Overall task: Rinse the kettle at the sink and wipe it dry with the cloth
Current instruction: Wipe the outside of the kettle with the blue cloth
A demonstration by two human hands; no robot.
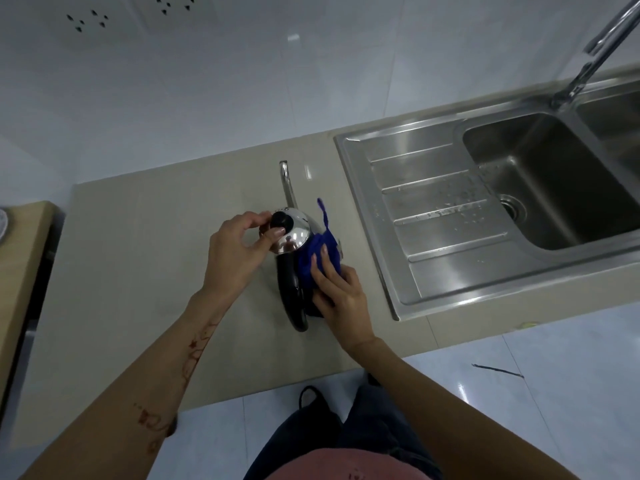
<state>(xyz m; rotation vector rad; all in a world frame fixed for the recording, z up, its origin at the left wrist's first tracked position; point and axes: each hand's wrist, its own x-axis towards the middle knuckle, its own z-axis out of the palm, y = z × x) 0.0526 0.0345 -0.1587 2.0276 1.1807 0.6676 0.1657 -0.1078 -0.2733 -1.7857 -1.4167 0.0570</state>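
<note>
Landmark: the kettle, a polished steel body with a black handle and a thin gooseneck spout; all places below are given relative to it.
Kettle position: upright on the beige desk, well clear of the sink, which lies to its right. The spout points away from the person, the handle toward the person.
Left hand: the left hand is at the kettle's top left, thumb and fingers pinched narrowly on the black lid knob, apparently steadying the vessel.
Right hand: the right hand is on the kettle's right flank, fingers spread flat and pressing the blue cloth against the steel. A loose strip of the cloth stands up just right of the spout base.
Sink condition: water droplets show on the draining board and near the basin edge; no water is seen running from the tap at far right.
Step in hand: judged to be the drying step. The kettle is out of the sink and the cloth is on its wall, which suggests rinsing is done.
Progress: cannot tell how much of the body is already dry; the far and left sides are not covered by the cloth.
Next move calls for: working the cloth around the remaining wall, lid and spout, with the left hand holding or turning the kettle so it does not slide on the desk.
</note>
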